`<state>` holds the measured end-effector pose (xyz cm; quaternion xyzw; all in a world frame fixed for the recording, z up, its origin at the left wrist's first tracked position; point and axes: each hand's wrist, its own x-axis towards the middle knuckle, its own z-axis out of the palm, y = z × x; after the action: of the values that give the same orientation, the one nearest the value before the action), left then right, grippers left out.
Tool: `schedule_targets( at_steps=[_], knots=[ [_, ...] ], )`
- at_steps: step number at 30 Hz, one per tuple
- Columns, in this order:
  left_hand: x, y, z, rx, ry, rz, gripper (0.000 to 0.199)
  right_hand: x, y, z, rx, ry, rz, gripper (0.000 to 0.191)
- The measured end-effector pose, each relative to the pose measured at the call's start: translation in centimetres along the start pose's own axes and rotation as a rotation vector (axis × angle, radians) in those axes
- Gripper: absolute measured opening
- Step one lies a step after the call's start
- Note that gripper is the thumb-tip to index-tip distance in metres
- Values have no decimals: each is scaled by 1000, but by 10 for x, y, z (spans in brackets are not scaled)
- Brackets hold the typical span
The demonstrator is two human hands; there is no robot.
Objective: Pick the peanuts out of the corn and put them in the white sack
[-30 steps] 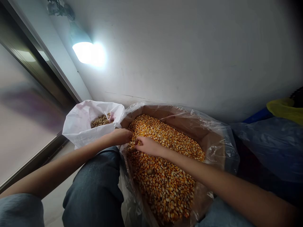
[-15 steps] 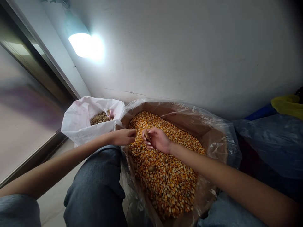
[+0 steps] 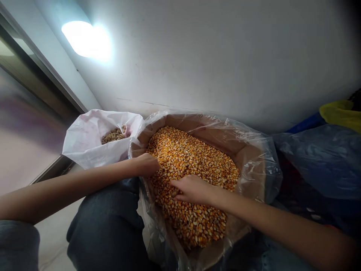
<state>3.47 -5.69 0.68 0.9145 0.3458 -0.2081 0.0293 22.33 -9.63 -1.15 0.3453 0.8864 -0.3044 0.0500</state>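
A cardboard box (image 3: 214,130) lined with clear plastic sheeting (image 3: 262,177) sits between my knees, heaped with dried yellow-orange corn kernels (image 3: 191,158). My left hand (image 3: 146,165) rests at the near left edge of the kernels, its fingers curled down and partly hidden. Whether it holds any kernels is hidden. Lying palm down on the kernels, my right hand (image 3: 193,189) has its fingers extended and holds nothing visible. To the left of the box stands an open white plastic bag (image 3: 90,146) with pale brown nuts or beans (image 3: 113,135) inside.
My knee in dark denim jeans (image 3: 104,222) lies below the box. A dark blue plastic bag (image 3: 318,162) and a yellow item (image 3: 341,114) are on the right. A white wall rises behind, with a bright lamp (image 3: 84,39) above and a glass door (image 3: 28,131) at left.
My right hand has turned from palm up to palm down and moved lower onto the kernels. My left hand has dropped to the kernels' edge, and the view has shifted slightly.
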Motion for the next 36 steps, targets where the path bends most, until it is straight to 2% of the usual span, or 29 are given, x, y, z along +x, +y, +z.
schedule_targets(
  at_steps=[2, 3, 4, 6, 9, 11, 12, 13, 15, 17, 19, 21, 23, 26, 27, 29, 31, 33, 34, 36],
  knots=[
    [-2, -8, -6, -67, -70, -42, 18, -1, -2, 2, -75, 0, -30, 17],
    [-3, -12, -9, -103, -82, -66, 20, -1, -2, 0, -15, 17, -26, 15],
    [-3, -16, -11, -141, -78, -92, 21, 0, -1, -3, 110, 35, -11, 14],
    [-4, -21, -13, -180, -97, -136, 21, 2, 0, -11, 503, 19, 29, 17],
    [-5, -17, -12, -142, -183, -135, 20, 7, 1, -21, 1139, -115, 49, 28],
    [-5, -10, -12, -81, -227, -114, 21, 13, 1, -22, 1345, -152, 58, 34],
    [-5, -7, -12, -57, -234, -105, 19, 16, 1, -21, 1357, -142, 75, 38],
    [-4, -5, -13, -49, -231, -103, 19, 20, 0, -19, 1307, -121, 98, 40],
    [-5, -7, -16, -109, -208, -98, 19, 28, -4, -12, 1047, -23, 119, 40],
    [-6, -14, -19, -269, -176, -79, 20, 34, -11, -3, 662, 109, 79, 30],
    [-9, -26, -21, -513, -138, -51, 23, 38, -20, 5, 279, 169, 9, 20],
    [-12, -37, -21, -824, -98, -55, 24, 41, -29, 13, -1, 106, -56, 20],
    [-15, -45, -18, -1183, -39, -105, 22, 43, -36, 20, -165, 8, -96, 23],
    [-16, -51, -14, -1690, 86, -157, 21, 47, -38, 23, -165, -22, -88, 24],
    [-16, -53, -12, -1806, 124, -150, 21, 47, -36, 22, -73, 8, -53, 21],
    [-14, -55, -10, -1904, 167, -144, 23, 48, -30, 16, 283, 33, 66, 15],
    [-12, -56, -7, -1797, 185, -206, 33, 48, -21, 6, 778, -41, 197, 18],
    [-10, -54, -3, -1482, 208, -296, 40, 47, -12, -6, 1205, -128, 259, 22],
    [-9, -53, -1, -1271, 208, -312, 40, 46, -8, -11, 1338, -130, 265, 24],
    [-8, -48, 3, -837, 153, -289, 31, 45, 0, -22, 1410, -39, 267, 28]
  ],
)
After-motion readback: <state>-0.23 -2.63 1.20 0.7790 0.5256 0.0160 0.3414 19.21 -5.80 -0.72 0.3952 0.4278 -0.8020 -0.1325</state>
